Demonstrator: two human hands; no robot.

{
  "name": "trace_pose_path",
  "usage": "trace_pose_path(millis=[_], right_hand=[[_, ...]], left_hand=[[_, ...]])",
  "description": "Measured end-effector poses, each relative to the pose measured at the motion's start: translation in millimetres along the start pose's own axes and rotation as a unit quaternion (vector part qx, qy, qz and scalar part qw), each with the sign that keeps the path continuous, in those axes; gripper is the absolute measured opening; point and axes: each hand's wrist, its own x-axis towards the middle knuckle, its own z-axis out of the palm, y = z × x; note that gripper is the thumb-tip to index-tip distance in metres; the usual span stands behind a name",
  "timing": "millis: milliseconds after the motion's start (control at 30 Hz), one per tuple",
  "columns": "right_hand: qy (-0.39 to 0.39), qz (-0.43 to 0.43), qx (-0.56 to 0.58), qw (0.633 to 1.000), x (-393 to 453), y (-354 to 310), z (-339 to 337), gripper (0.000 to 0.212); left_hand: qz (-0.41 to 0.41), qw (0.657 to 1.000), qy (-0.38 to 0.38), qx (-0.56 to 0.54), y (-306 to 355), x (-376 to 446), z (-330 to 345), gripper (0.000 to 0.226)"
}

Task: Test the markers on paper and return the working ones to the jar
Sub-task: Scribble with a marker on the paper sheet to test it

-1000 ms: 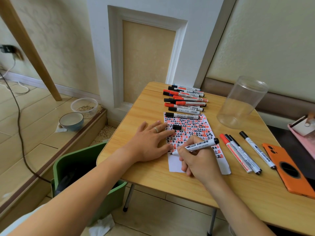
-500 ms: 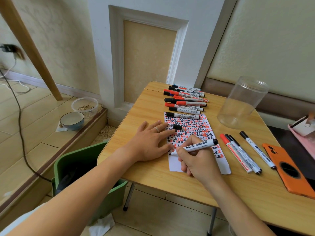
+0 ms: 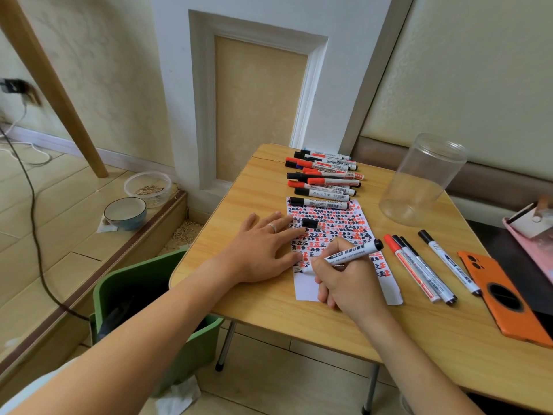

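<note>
My right hand grips an uncapped black whiteboard marker with its tip down on the left edge of the paper, a sheet covered in red and black marks. Its black cap lies on the sheet near my left fingertips. My left hand lies flat with straight fingers, pressing the paper's left side down. A pile of several red and black markers lies beyond the sheet. An empty clear jar stands at the back right. Several capped markers lie right of the paper.
An orange phone lies on the wooden table at the right, with a pink tray beyond it. A green bin stands on the floor under the table's left edge. Two bowls sit on the floor ledge.
My right hand has shifted the marker slightly down and left along the paper's edge. My left hand has stayed flat on the sheet.
</note>
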Motion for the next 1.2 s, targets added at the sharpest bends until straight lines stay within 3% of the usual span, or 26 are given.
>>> trace_pose_path(millis=[200,467,733,867,1200], right_hand=[[0.005,0.006,0.009,1.000,-0.4,0.4,-0.8,0.015],[0.012,0.027,0.049,0.998,1.1,0.2,-4.0,0.014],[0.018,0.053,0.099,0.994,3.3,0.9,-5.6,0.012],[0.028,0.047,0.159,0.986,2.6,-2.2,-8.2,0.011],[0.018,0.031,0.205,0.978,3.4,-2.5,-9.9,0.011]], left_hand=[[-0.005,1.000,0.008,-0.019,1.9,-0.2,-2.7,0.062],[-0.086,0.989,0.103,-0.054,21.7,18.8,-13.3,0.055],[-0.047,0.991,0.126,-0.024,29.9,48.2,-5.5,0.033],[-0.048,0.984,0.152,-0.077,27.1,45.1,-5.3,0.020],[-0.001,0.985,0.130,-0.117,25.4,2.8,-12.0,0.021]])
